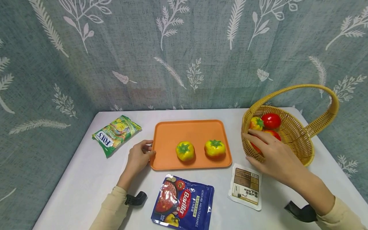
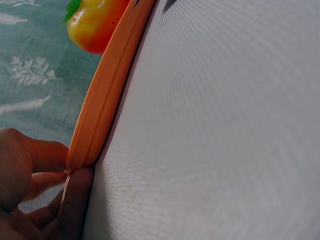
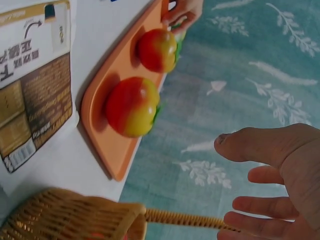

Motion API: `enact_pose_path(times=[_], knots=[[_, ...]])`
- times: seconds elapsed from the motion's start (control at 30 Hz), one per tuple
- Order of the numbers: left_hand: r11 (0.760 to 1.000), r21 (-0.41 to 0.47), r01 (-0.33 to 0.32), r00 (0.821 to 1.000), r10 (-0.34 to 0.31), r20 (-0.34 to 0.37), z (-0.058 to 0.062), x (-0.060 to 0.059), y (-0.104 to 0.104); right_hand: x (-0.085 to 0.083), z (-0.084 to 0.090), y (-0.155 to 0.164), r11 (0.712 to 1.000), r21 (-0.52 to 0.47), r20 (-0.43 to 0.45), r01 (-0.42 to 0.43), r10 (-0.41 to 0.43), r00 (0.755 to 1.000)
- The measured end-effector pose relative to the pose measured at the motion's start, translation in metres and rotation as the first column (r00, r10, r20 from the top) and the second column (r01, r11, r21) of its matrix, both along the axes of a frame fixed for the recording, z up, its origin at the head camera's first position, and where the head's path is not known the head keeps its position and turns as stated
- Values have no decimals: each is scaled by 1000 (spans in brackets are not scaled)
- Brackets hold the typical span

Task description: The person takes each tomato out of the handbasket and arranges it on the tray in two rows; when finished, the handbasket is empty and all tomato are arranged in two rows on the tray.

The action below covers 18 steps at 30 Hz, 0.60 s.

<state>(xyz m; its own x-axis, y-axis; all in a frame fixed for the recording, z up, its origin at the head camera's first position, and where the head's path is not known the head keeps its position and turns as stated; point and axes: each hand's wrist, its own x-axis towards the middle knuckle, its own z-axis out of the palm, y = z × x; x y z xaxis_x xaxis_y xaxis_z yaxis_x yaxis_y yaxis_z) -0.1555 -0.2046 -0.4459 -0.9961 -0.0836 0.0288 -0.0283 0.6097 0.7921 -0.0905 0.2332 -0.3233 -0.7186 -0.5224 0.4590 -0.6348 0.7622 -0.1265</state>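
Near the tabletop's (image 1: 77, 191) front edge lies a Barilla pouch (image 1: 182, 204). Beyond, the left hand (image 1: 139, 156) pinches the orange tray's (image 1: 166, 134) left edge; its two persimmons (image 1: 185, 151) seem already placed. Farther right, the right hand (image 1: 270, 153) is over the wicker basket (image 1: 297, 135); red fruit (image 1: 271, 120) inside perhaps remains. Only the right-wrist view shows its fingers (image 3: 265, 206) apart, empty.

Around the tray (image 1: 191, 131) bearing two fruits (image 1: 185, 151): basket (image 1: 296, 140) holding red fruit (image 1: 271, 121) at 3 o'clock, packet (image 1: 245, 187) at 4, Barilla pouch (image 1: 183, 203) at 6, FOX'S bag (image 1: 116, 135) at 9.
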Motion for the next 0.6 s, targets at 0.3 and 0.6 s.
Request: enact_pose_path(times=[0.3, 0.6], knots=[[1000, 1, 2, 1000, -2, 10, 2, 1, 0, -9, -3, 19, 999, -6, -3, 34, -34, 999], [1000, 2, 2, 1000, -2, 8, 0, -1, 0, -19, -12, 35, 996, 4, 42, 84, -84, 996]])
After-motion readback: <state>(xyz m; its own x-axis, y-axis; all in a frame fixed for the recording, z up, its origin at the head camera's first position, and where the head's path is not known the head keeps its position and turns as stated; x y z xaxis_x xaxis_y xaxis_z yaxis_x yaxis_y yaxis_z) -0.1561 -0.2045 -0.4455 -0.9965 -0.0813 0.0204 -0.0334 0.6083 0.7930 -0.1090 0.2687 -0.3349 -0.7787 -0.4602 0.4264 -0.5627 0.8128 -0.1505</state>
